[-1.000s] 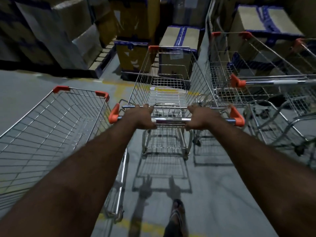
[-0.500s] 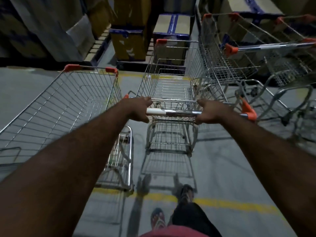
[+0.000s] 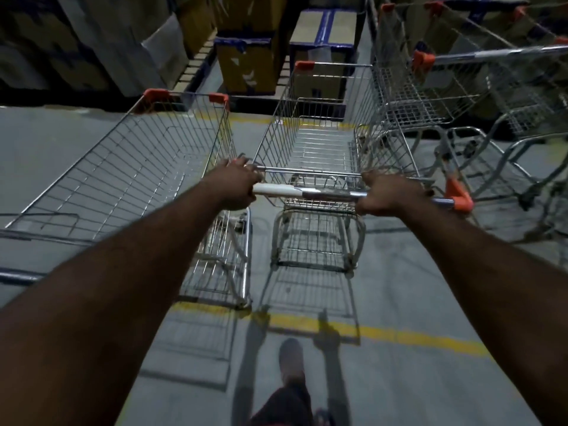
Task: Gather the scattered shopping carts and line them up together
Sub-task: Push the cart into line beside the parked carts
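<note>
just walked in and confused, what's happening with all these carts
A person grips the handle bar of an empty wire shopping cart with both hands, the left hand near its left end and the right hand near its right end. That cart stands between the left cart, also empty, and a cluster of carts on the right, all facing stacked cardboard boxes. The lining up looks underway, not finished.

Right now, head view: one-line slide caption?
Person's left hand and right hand grip the handle of the middle cart, left cart beside it, more carts at right.
</note>
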Tool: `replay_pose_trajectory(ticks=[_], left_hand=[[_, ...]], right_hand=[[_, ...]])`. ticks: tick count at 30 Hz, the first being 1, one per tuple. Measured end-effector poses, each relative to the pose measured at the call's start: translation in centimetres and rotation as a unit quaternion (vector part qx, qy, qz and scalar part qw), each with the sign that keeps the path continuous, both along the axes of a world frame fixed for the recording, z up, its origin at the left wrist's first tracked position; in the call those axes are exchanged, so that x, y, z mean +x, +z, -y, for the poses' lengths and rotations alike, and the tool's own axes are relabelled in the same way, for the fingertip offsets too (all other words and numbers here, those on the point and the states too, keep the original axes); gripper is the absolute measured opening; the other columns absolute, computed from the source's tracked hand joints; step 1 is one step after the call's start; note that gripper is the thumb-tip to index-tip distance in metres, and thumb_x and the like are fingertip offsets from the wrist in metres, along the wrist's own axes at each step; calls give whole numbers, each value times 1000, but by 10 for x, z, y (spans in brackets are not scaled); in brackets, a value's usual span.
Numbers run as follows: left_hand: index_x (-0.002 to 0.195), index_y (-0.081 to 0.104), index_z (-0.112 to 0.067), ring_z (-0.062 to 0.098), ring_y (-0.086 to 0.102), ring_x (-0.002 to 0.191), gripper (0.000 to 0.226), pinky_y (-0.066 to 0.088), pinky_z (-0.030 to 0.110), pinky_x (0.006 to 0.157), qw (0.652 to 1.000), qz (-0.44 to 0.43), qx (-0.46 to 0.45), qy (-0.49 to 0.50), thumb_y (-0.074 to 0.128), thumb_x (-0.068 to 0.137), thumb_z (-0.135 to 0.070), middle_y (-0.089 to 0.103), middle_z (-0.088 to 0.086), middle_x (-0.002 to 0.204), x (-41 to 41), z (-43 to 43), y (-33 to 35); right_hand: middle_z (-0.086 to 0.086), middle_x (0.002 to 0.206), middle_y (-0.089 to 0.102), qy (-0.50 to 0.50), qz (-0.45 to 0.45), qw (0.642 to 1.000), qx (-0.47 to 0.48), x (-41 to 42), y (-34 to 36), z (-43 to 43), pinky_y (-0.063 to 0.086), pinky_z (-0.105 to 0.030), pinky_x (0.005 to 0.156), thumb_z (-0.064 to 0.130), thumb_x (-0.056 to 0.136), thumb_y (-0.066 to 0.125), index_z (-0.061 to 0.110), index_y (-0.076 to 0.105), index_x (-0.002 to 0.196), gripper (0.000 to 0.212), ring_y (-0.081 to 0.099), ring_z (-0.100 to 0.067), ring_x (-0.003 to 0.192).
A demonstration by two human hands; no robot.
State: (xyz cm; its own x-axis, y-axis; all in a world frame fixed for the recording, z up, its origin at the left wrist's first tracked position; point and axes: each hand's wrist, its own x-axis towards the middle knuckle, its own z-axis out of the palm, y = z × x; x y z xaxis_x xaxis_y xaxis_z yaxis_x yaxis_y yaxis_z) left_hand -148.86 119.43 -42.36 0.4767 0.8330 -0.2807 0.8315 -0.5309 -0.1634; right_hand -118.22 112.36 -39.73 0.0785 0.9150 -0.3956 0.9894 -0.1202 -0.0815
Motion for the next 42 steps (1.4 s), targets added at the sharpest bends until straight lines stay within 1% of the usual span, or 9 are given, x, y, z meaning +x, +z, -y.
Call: replay_pose_trajectory(ticks=[3, 9, 12, 19, 22, 26, 31, 35, 42], left_hand=[[139, 52, -28, 28, 24, 146, 49, 22, 54, 116, 1000, 0, 15, -12, 63, 92, -38, 43, 5, 151, 0, 21, -3], [142, 50, -28, 28, 29, 142, 56, 29, 50, 112, 999, -4, 25, -26, 66, 89, -35, 42, 5, 151, -8, 72, -1], [142, 50, -26, 28, 29, 142, 55, 30, 49, 114, 999, 11, 14, -36, 66, 89, -29, 40, 6, 153, -13, 87, 3], [133, 56, -24, 25, 38, 134, 46, 33, 43, 108, 995, 40, 43, -75, 61, 88, -23, 50, 4, 141, -34, 112, 0], [136, 55, -22, 27, 30, 141, 48, 34, 46, 110, 994, 62, 39, -80, 61, 88, -22, 42, 7, 150, -43, 120, -1], [130, 64, -28, 33, 6, 153, 42, 37, 52, 111, 996, 82, 15, -20, 68, 88, -30, 15, 8, 166, -63, 133, 5], [120, 71, -16, 38, 28, 143, 38, 41, 48, 108, 993, 109, 35, -17, 70, 83, -27, 29, 15, 160, -72, 146, -3], [116, 70, -12, 37, 27, 145, 35, 40, 48, 106, 991, 125, 52, -17, 69, 85, -26, 33, 15, 159, -77, 160, -6], [125, 66, -17, 34, 32, 143, 39, 25, 46, 117, 994, 62, 94, 5, 63, 89, -32, 28, 17, 160, -76, 178, 1]], right_hand=[[-17, 141, 56, -1, -17, 1000, 11, 0, -1, 21, 50, -39, 95, 41, 77, 73, 15, 49, 144, 77, 56, -35, 124], [-16, 141, 56, -14, -5, 1000, 9, -9, 5, 74, 49, -41, 94, 51, 69, 69, 20, 46, 146, 85, 57, -35, 123], [-15, 136, 60, -19, -10, 1000, 10, -14, 6, 90, 51, -40, 94, 48, 69, 69, 21, 49, 142, 80, 60, -34, 119], [-10, 152, 48, -30, -5, 1000, -4, -30, 10, 119, 48, -44, 104, 51, 67, 68, 24, 41, 151, 92, 51, -31, 133], [-8, 157, 43, -33, 6, 999, -3, -36, 11, 131, 46, -44, 105, 51, 70, 70, 25, 35, 155, 95, 46, -31, 138], [-9, 156, 44, -36, 7, 999, -1, -44, 13, 143, 45, -41, 104, 49, 72, 72, 25, 36, 155, 94, 48, -31, 137], [-11, 152, 48, -31, 15, 999, 1, -54, 15, 159, 47, -39, 101, 47, 75, 70, 24, 37, 154, 88, 51, -32, 133], [-8, 152, 49, -32, 16, 999, 3, -58, 16, 171, 47, -38, 101, 46, 74, 72, 24, 38, 153, 88, 52, -30, 133], [-2, 162, 34, -21, 24, 999, 2, -65, 15, 184, 44, -41, 104, 50, 75, 69, 27, 30, 157, 94, 46, -29, 139]])
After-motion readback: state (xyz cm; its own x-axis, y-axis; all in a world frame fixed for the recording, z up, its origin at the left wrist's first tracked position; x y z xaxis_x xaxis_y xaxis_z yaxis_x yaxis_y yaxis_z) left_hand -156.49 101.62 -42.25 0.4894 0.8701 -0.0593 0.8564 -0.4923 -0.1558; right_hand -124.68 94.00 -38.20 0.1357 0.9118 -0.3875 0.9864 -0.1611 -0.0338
